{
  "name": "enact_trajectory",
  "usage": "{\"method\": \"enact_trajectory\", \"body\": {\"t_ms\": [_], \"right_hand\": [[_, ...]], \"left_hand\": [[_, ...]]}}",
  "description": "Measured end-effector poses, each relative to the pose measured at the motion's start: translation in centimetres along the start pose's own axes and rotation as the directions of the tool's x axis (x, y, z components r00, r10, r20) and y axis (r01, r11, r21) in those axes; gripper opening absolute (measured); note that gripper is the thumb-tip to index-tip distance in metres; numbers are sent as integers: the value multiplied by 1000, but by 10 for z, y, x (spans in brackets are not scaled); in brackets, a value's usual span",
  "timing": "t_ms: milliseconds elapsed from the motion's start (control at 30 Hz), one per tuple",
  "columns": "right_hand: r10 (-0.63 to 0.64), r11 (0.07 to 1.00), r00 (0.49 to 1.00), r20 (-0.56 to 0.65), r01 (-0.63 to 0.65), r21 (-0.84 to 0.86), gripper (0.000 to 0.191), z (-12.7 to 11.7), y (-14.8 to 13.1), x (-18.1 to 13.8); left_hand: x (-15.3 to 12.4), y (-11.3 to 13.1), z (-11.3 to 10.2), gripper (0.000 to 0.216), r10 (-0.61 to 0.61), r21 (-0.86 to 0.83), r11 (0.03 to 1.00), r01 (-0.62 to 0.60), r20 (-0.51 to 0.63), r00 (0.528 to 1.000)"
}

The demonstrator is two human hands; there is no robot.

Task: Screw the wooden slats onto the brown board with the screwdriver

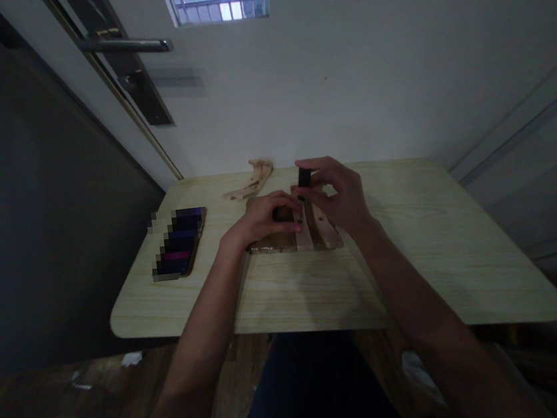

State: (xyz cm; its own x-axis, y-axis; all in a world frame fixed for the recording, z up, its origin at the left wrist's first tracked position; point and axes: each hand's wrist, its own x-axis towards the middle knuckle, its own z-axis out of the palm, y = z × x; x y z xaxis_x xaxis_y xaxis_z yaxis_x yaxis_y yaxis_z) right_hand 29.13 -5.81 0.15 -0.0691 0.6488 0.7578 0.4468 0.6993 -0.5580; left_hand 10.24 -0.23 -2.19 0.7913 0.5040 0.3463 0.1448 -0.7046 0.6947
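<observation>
A brown, shiny-edged board (272, 244) lies on the table, with a pale pinkish strip (304, 238) along its right part and a second pale strip (329, 233) beside it. Small dark spots show on both strips. My left hand (264, 216) rests over the board, its thumb and curled fingertips pressed at the left edge of the first strip. Between the thumb and fingers of my right hand (341, 192) is a short black block-shaped piece (304, 177), held upright over the top of that strip. Its lower end is partly covered by my thumb.
A crumpled beige strip (255, 179) lies at the table's back edge, near the white door (369, 78). To the left rests a phone (182, 243), its screen partly pixelated. The pale wood-grain table (438, 244) has rounded front corners. White scraps (132, 358) are on the floor.
</observation>
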Motion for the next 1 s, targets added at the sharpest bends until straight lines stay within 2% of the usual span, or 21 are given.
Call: {"method": "enact_trajectory", "body": {"t_ms": [167,333,500,667,800,867,1000], "right_hand": [[-59,998,998,26,59,12,32,-2,-8,1],[31,988,992,125,-50,148,32,-3,-12,-1],[79,976,990,114,-100,192,30,-2,-6,-1],[119,978,992,50,-126,163,43,1,-3,-1],[102,984,995,6,-102,146,32,2,0,-2],[110,982,994,-13,-107,153,34,1,-1,-2],[115,963,991,67,-127,236,34,-2,-6,-2]], "left_hand": [[0,1,0,28,-1,-6,1000,1,1,1000],[-1,-1,0,27,3,-16,1000,-3,15,1000],[0,0,0,27,8,-17,1000,-8,11,1000],[-1,-1,0,28,3,0,1000,-3,-4,1000],[-1,-4,1,27,7,-8,1000,-7,-1,1000],[-1,-4,1,27,3,-10,1000,-3,-1,1000],[-1,0,0,28,-7,-10,1000,7,-2,1000]]}}
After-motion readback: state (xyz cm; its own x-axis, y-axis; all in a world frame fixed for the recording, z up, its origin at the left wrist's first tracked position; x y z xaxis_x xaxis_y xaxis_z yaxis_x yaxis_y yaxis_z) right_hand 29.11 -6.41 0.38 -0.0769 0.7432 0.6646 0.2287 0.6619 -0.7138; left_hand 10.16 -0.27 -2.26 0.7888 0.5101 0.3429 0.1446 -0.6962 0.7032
